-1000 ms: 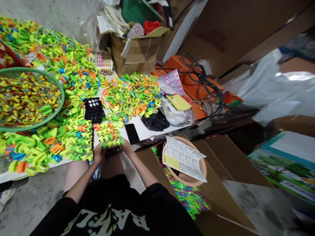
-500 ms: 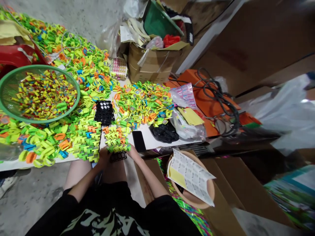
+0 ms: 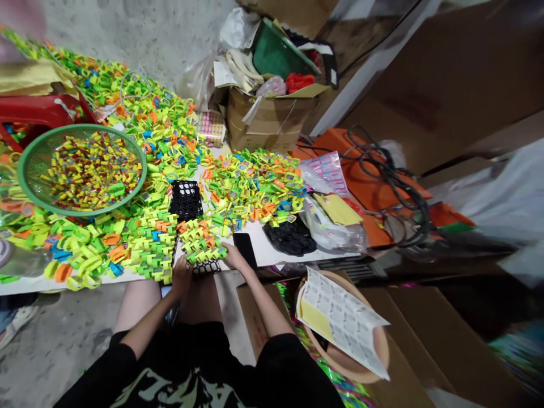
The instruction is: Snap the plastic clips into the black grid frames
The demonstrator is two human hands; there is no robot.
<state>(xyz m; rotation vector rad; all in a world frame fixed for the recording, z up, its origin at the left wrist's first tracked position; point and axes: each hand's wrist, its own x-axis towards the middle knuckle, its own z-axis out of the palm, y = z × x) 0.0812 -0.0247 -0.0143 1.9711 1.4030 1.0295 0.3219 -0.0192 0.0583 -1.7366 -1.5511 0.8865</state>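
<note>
Between my hands lies a black grid tray (image 3: 207,266) filled with rows of yellow, green and orange toy watches (image 3: 199,242); its near end sticks out at the table edge. My left hand (image 3: 182,275) is closed at its near left corner. At the right side my right hand (image 3: 233,256) grips the edge, fingertips by the green watches. Left of it, touching or nearly so, is a second filled block of toy watches (image 3: 151,246). Empty black grid trays (image 3: 186,201) are stacked just beyond. A black phone (image 3: 245,251) lies right of my right hand.
Loose toy watches (image 3: 255,184) are heaped across the white table. A green basket (image 3: 142,170) of small yellow-red parts stands left, before a red stool (image 3: 46,110). A black plastic bag (image 3: 291,235) lies right; a round tub (image 3: 378,345) with printed sheets stands below. Someone's shoe (image 3: 17,326) shows left.
The filled tray between my hands has shifted slightly away from me, farther onto the table, and my hands moved with it. The camera view has turned a little. A blurred pinkish shape appears top left.
</note>
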